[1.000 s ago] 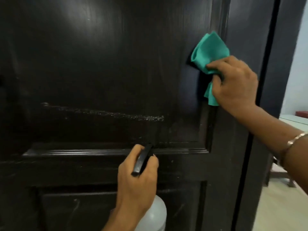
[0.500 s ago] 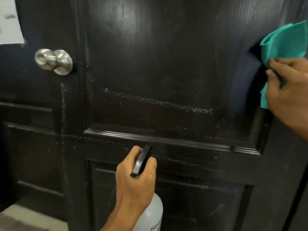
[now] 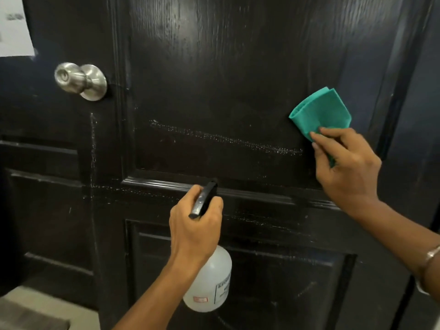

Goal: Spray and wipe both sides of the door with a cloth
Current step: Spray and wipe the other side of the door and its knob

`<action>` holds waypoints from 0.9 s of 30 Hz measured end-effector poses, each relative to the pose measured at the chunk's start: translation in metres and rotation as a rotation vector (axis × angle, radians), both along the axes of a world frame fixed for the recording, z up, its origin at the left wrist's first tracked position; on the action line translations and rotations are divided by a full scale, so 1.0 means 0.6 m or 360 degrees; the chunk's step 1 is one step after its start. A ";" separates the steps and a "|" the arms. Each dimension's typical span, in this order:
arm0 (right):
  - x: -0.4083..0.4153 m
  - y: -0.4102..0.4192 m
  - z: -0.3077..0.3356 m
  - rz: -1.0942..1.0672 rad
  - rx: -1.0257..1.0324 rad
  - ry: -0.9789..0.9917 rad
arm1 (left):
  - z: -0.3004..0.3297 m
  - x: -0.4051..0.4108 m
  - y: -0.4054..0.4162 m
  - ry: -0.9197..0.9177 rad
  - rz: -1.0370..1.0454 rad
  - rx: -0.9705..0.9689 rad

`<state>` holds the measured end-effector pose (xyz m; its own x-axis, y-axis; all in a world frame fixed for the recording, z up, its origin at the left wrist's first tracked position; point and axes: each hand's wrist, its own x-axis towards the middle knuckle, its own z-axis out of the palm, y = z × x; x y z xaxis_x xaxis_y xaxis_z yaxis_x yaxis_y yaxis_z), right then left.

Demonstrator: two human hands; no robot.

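Door (image 3: 238, 79), dark and glossy, is filling the view, with a streak of spray droplets (image 3: 226, 139) lying across its upper panel. Right hand (image 3: 345, 167) is pinching a folded teal cloth (image 3: 321, 113) against that panel. Left hand (image 3: 195, 227) is gripping a spray bottle (image 3: 212, 284) by its black trigger head, fingers curling around it. Steel knob (image 3: 79, 81) is sitting at the left.

Spray bottle (image 3: 209, 284) label print perhaps too blurred; paper (image 3: 14, 27) cut off top-left.
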<state>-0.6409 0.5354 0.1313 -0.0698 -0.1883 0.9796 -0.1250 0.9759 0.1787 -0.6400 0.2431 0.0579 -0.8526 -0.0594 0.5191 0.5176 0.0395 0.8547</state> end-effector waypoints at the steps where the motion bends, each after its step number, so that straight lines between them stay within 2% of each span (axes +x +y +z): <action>1: 0.001 -0.001 0.000 0.0018 -0.0013 -0.0001 | 0.001 -0.004 0.002 0.0002 -0.0007 -0.0006; 7: 0.015 -0.009 -0.005 0.0037 -0.0118 -0.0139 | 0.001 -0.029 -0.011 0.0025 0.0070 -0.0032; 13: -0.006 -0.061 -0.024 0.0144 -0.0242 -0.0137 | -0.008 -0.042 -0.090 0.0049 0.0262 -0.0036; 17: -0.050 -0.133 -0.045 0.0241 -0.0017 -0.0210 | -0.016 -0.048 -0.148 0.0071 0.0383 -0.0014; 19: -0.079 -0.166 -0.039 0.0219 0.0171 -0.0260 | -0.027 -0.047 -0.173 0.0096 0.0419 0.0007; 21: -0.108 -0.197 -0.020 0.0166 0.0207 -0.0267 | -0.044 -0.044 -0.198 0.0099 0.0441 0.0051; 25: -0.143 -0.266 -0.001 0.0111 -0.0313 -0.0061 | -0.081 -0.031 -0.242 0.0087 0.0429 0.0119; 27: -0.159 -0.300 -0.005 0.0121 -0.0432 -0.0006 | -0.098 -0.031 -0.260 0.0073 0.0444 0.0114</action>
<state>-0.7363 0.3553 0.1282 -0.0693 0.0759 0.9947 -0.1999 0.9758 -0.0884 -0.6584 0.0874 -0.0012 -0.7739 -0.3264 0.5428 0.5335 0.1260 0.8364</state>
